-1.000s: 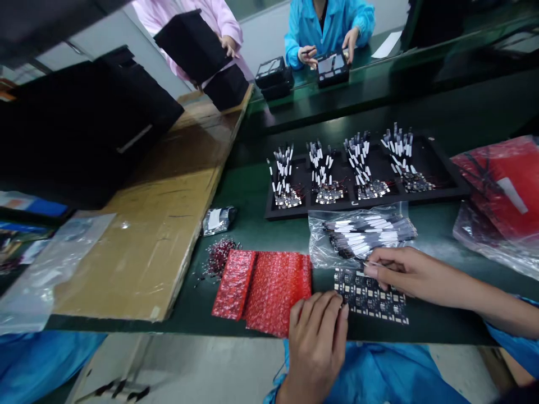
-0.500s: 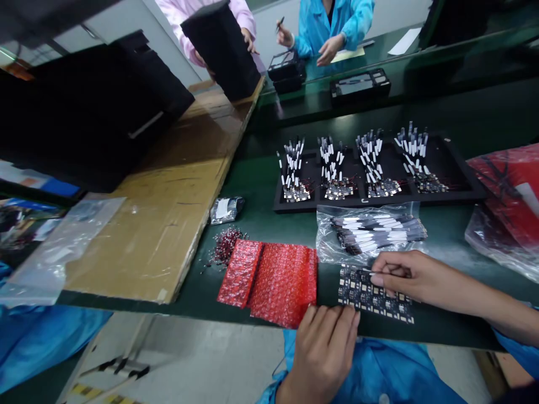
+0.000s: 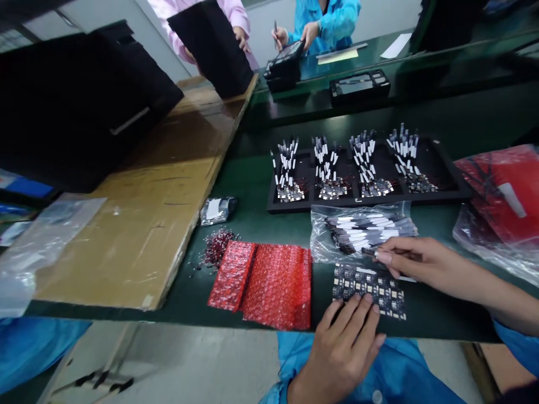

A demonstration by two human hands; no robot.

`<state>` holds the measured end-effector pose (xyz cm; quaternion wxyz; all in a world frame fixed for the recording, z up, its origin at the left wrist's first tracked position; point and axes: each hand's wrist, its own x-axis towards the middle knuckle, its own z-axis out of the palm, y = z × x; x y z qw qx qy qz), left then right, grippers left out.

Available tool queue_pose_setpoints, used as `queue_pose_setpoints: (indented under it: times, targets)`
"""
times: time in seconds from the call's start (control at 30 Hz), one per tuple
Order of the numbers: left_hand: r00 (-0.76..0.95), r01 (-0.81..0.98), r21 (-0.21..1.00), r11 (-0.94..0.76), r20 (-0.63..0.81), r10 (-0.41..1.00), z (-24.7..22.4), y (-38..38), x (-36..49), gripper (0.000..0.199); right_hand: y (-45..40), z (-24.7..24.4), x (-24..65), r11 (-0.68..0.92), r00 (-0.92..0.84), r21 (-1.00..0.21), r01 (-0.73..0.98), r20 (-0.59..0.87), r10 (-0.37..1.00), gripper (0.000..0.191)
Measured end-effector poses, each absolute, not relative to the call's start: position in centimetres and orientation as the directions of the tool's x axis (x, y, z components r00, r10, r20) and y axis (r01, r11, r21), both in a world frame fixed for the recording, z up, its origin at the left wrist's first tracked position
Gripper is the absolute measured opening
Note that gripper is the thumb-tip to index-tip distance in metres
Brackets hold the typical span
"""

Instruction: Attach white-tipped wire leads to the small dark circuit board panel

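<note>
A panel of small dark circuit boards [image 3: 389,297] lies at the table's front edge. My left hand [image 3: 343,348] rests with fingers stretched out, its fingertips on the panel's near left part. Above the panel's far right part, my right hand [image 3: 415,261] pinches a thin black-and-white strip cable [image 3: 369,252] between thumb and fingers. Part of the strip is hidden by the fingers. Just behind the panel lies a clear plastic bag [image 3: 318,230] with a bundle of similar strip cables [image 3: 370,230]. Left of the panel is a red bubble-wrap pouch [image 3: 273,283].
A black compartment tray [image 3: 290,209] holds clusters of boards with cables. Small red-and-dark parts [image 3: 219,247] form a pile beside a small silvery bag [image 3: 218,210]. Cardboard [image 3: 138,241] covers the left. Red bags [image 3: 501,191] lie right. Two people stand across the table.
My left hand has moved right from the red pouch's edge onto the circuit board panel. My right hand has shifted slightly up, and the strip in it now shows a dark end.
</note>
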<state>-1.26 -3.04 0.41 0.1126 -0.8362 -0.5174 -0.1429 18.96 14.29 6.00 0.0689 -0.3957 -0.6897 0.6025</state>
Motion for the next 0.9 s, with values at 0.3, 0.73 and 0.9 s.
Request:
queue_pose_setpoints:
  times: [0.3, 0.73, 0.9]
  targets:
    - [0.312, 0.934, 0.033, -0.356, 0.407, 0.859, -0.7, -3.4, -2.0, 0.037, 13.3, 7.6, 23.3, -0.131, -0.592, -0.85, 0.51, -0.457, 0.664, 0.017]
    - [0.329, 0.888, 0.161, -0.431, 0.432, 0.839, 0.1, -2.3, 0.1, 0.038, 9.3, 4.0, 24.1, 0.084, -0.628, -0.762, 0.643, -0.461, 0.627, 0.022]
    - [0.375, 0.868, 0.159, -0.471, 0.413, 0.83, 0.5, -1.8, 0.9, 0.039, 9.4, 3.9, 23.9, 0.085, -0.649, -0.781, 0.619, -0.447, 0.616, 0.024]
